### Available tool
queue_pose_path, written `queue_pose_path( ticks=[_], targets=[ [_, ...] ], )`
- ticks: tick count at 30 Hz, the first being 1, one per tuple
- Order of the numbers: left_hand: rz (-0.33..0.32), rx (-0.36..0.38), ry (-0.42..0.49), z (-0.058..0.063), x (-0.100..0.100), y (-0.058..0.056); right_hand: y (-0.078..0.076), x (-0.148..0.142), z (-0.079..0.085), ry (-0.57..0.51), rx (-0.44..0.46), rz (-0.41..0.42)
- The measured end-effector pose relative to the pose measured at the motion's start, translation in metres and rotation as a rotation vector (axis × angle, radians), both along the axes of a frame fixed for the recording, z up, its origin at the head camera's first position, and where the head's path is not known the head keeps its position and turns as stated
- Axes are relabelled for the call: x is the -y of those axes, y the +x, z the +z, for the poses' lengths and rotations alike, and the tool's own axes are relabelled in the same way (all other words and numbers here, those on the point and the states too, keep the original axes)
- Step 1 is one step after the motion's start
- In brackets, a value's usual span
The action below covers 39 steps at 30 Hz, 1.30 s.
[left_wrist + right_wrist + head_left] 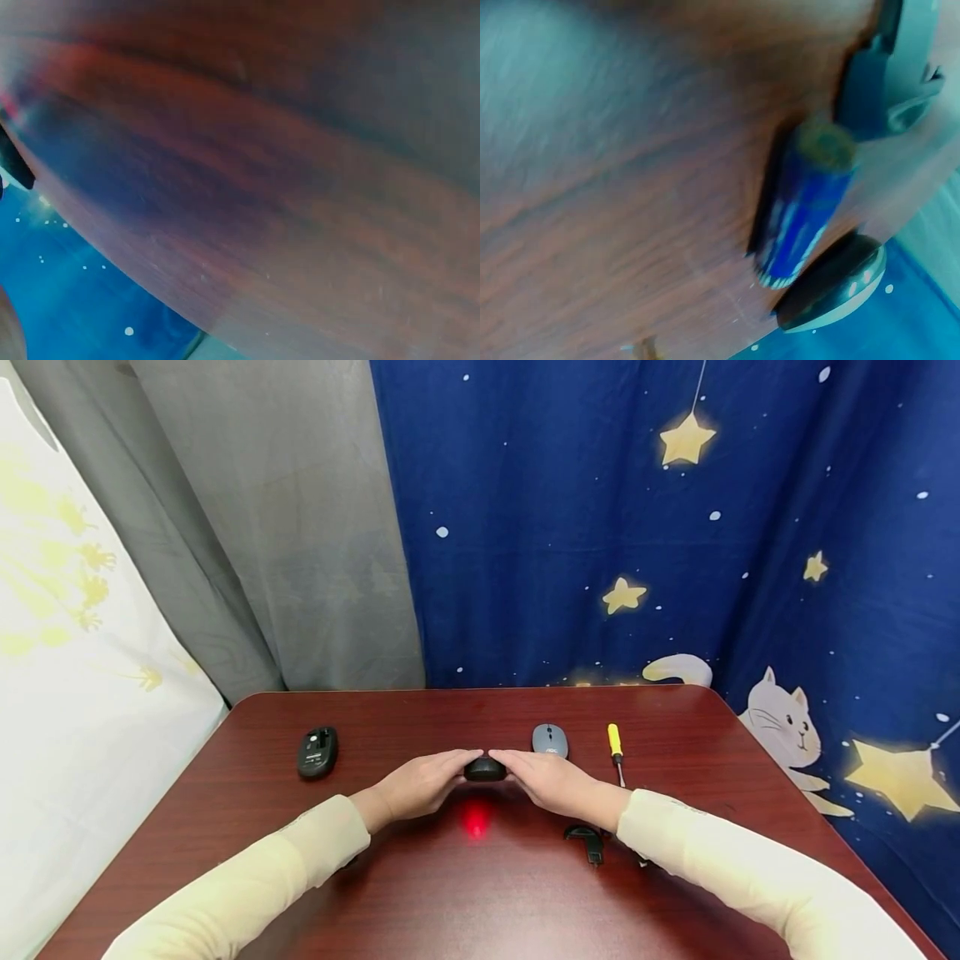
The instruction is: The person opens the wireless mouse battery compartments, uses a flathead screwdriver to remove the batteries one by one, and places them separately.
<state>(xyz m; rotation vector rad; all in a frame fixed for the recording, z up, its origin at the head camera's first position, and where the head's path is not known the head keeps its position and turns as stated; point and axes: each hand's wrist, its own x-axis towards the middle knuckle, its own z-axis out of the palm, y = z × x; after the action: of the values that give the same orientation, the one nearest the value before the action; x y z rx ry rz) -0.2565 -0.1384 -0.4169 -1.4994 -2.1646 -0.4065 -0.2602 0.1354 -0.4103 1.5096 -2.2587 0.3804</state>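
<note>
Over the middle of the table, a black computer mouse (pixel 485 769) is held end-on between both hands in the head view. My left hand (pixel 425 785) grips its left side, and my right hand (pixel 551 781) grips the right side, fingertips along its top. A red glow (pixel 476 820) shines on the tabletop below the mouse. The left wrist view has only a dark edge (pixel 15 161) at its left border. Seen by the right wrist camera, a blue battery-like cylinder (pixel 806 206) lies beside a black plastic cover (pixel 889 82).
Another black mouse (pixel 317 752) lies underside up at the left. Behind my right hand sits a grey mouse (pixel 550 740), with a yellow-handled screwdriver (pixel 615 742) to its right. The black cover (pixel 588 842) is near my right forearm. Curtains hang behind the reddish-brown table (pixel 420 885).
</note>
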Motion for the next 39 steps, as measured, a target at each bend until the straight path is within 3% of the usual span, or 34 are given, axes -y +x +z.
queue_pose_path(
  ticks=[7,14,18,22,28,33,39],
  targets=[
    [0.039,0.076,0.058,0.004,-0.001,0.006,0.005,0.005,0.002,-0.094,0.089,-0.018],
    [0.112,0.247,0.161,0.006,-0.006,0.014,0.010,0.009,0.004,-0.221,0.263,-0.050],
    [0.137,0.398,0.265,0.008,-0.010,0.020,0.015,0.012,0.004,-0.295,0.409,-0.086],
    [0.163,0.567,0.384,0.009,-0.015,0.024,0.020,0.015,0.006,-0.392,0.614,-0.129],
    [0.167,0.829,0.559,0.010,-0.022,0.030,0.023,0.018,0.005,-0.588,0.948,-0.087],
    [0.153,1.028,0.657,0.010,-0.025,0.033,0.027,0.020,0.006,-0.685,1.119,-0.086],
    [0.120,1.213,0.718,0.006,-0.027,0.037,0.034,0.018,0.008,-0.715,1.300,-0.117]
  ],
)
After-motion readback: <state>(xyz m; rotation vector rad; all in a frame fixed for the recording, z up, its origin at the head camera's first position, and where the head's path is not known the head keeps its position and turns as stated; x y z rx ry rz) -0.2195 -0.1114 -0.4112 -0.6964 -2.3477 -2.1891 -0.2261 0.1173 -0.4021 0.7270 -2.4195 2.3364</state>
